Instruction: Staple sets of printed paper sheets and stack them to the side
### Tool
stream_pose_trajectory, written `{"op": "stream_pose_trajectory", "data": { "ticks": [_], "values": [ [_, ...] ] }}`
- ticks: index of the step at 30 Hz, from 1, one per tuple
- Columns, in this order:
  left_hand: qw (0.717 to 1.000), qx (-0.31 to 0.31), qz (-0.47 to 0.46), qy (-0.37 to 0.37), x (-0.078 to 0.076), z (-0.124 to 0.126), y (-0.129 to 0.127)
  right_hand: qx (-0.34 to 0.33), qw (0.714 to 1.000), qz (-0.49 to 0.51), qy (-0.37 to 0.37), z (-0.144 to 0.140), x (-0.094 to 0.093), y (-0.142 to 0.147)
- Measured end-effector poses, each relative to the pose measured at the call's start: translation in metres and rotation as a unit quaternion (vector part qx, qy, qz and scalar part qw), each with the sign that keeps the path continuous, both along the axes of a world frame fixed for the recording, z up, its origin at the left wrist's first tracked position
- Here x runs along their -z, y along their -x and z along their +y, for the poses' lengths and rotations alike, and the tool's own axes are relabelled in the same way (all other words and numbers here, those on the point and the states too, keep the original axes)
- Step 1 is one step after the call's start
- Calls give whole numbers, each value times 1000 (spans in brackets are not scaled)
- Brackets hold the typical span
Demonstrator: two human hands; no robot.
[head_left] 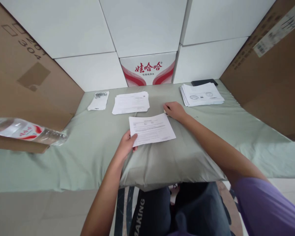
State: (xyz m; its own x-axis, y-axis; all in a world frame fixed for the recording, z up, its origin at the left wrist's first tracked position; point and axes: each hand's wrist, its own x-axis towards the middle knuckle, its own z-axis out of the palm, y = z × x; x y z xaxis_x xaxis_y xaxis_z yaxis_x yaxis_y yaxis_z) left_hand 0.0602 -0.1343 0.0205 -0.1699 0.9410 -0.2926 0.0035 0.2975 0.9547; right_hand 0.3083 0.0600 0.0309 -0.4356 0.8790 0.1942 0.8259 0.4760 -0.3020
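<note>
A printed paper sheet [151, 128] lies on a grey-green pillow [172, 157] in front of me. My left hand [126, 144] grips the sheet's near left corner with the thumb on top. My right hand [175, 110] rests palm down at the sheet's far right corner, fingers curled, touching the pillow and the paper's edge. Beyond the sheet lies a stack of printed papers [130, 102].
A second paper stack [201, 94] lies at the far right with a dark phone [204, 82] behind it. A small white packet [98, 101] sits far left. A water bottle [27, 131] lies at left against a cardboard box [27, 82]. White boxes [147, 29] form the back wall.
</note>
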Motion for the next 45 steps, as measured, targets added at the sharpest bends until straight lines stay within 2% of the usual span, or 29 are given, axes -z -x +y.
{"op": "stream_pose_trajectory", "data": {
  "ticks": [7,11,19,29,34,45],
  "values": [
    [1000,4,-3,0,-1,0,0,-50,998,27,17,7,3,-4],
    [1000,5,-1,5,0,-1,0,-52,998,-5,27,7,2,-2],
    [1000,-2,1,9,-1,-3,-2,47,998,-35,11,3,2,10],
    [1000,-5,-17,1,2,-3,-1,148,986,-11,76,-11,-12,22],
    [1000,-14,-9,4,2,-3,-4,167,981,-21,94,-14,-14,27],
    [1000,-12,-11,3,1,-3,-5,176,975,-52,124,-8,-5,30]
  ]
}}
